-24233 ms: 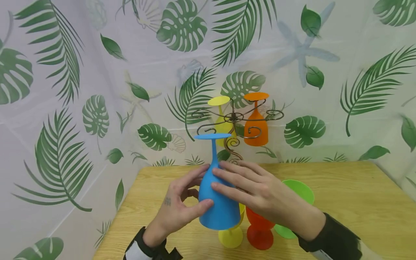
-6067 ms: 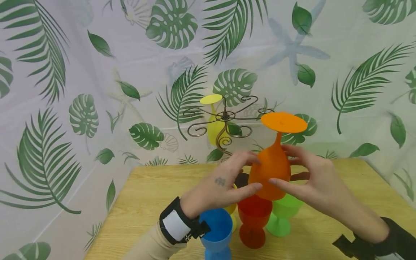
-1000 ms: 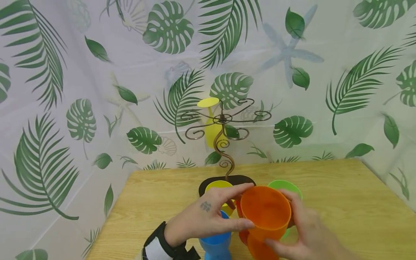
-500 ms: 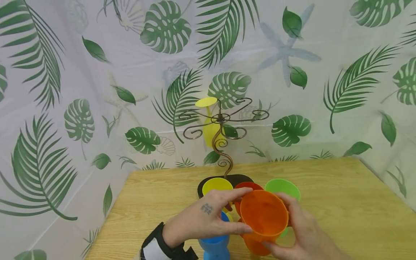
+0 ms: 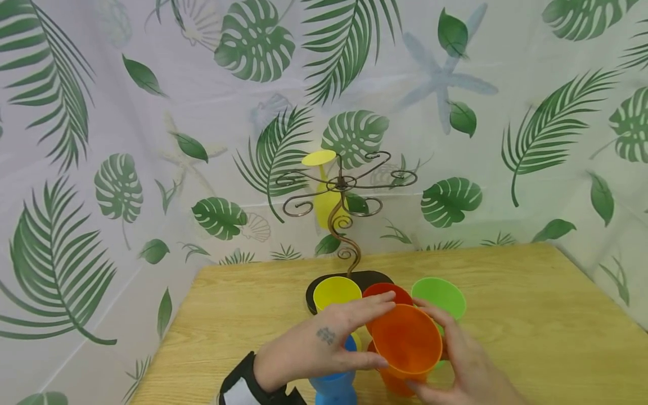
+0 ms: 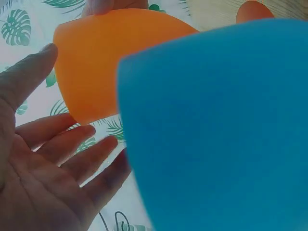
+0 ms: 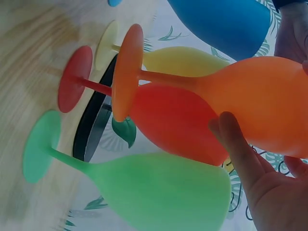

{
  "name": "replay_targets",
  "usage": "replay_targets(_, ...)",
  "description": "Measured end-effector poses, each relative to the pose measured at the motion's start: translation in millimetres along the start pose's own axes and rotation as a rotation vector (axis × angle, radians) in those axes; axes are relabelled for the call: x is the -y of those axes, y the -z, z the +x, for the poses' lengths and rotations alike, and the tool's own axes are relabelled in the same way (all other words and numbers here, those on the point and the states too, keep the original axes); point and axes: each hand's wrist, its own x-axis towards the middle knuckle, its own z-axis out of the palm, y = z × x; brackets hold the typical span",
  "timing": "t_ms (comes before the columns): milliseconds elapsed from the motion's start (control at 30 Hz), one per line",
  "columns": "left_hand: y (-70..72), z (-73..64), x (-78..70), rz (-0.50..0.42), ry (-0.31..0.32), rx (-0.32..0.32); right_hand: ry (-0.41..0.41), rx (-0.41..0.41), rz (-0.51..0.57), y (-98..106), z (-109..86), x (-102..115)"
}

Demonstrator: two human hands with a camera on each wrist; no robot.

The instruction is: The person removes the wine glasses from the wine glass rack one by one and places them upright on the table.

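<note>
An orange goblet (image 5: 407, 344) is mouth up between my two hands, leaning slightly towards me. My right hand (image 5: 468, 363) grips its right side, fingers behind the bowl and thumb in front. My left hand (image 5: 316, 344) touches the rim from the left with thumb and fingertips; its fingers look fairly straight in the left wrist view. In the right wrist view the goblet's foot (image 7: 128, 72) appears above the table, higher than the other feet. Close around stand a blue goblet (image 5: 335, 388), a yellow goblet (image 5: 336, 291), a red goblet (image 5: 388, 292) and a green goblet (image 5: 441, 298).
Behind the goblets stands a curly metal glass rack (image 5: 340, 183) on a black base (image 5: 377, 277). One yellow goblet (image 5: 326, 209) hangs upside down from its arm. The wooden table (image 5: 526, 315) meets a leaf-printed cloth backdrop (image 5: 552, 129).
The blue goblet, once in both hands, stands on the table. The orange goblet came off the rack and was turned mouth up. Lately it has shifted slightly left and tilted less towards me.
</note>
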Motion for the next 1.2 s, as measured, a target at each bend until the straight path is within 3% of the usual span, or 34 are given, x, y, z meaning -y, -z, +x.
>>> replay_targets(367,-4.5,0.2,4.4,0.092,-0.026,0.021,0.067,0.008,-0.002,-11.6,-2.9,-5.5)
replay_targets(600,-6.4,0.7,6.0,0.128,0.016,0.053,0.012,0.016,0.075,-18.2,-6.3,-7.9)
replay_targets(767,-8.5,0.2,7.8,0.154,0.028,0.071,-0.011,0.026,0.045,-25.1,-8.0,-11.8)
replay_targets(1033,-9.9,0.2,10.9,0.16,0.061,0.103,0.019,0.019,-0.001,-29.4,-9.7,-15.0)
replay_targets(1200,-10.0,0.3,10.9,0.218,0.053,0.112,0.022,0.025,-0.017,-31.7,-11.0,-16.5)
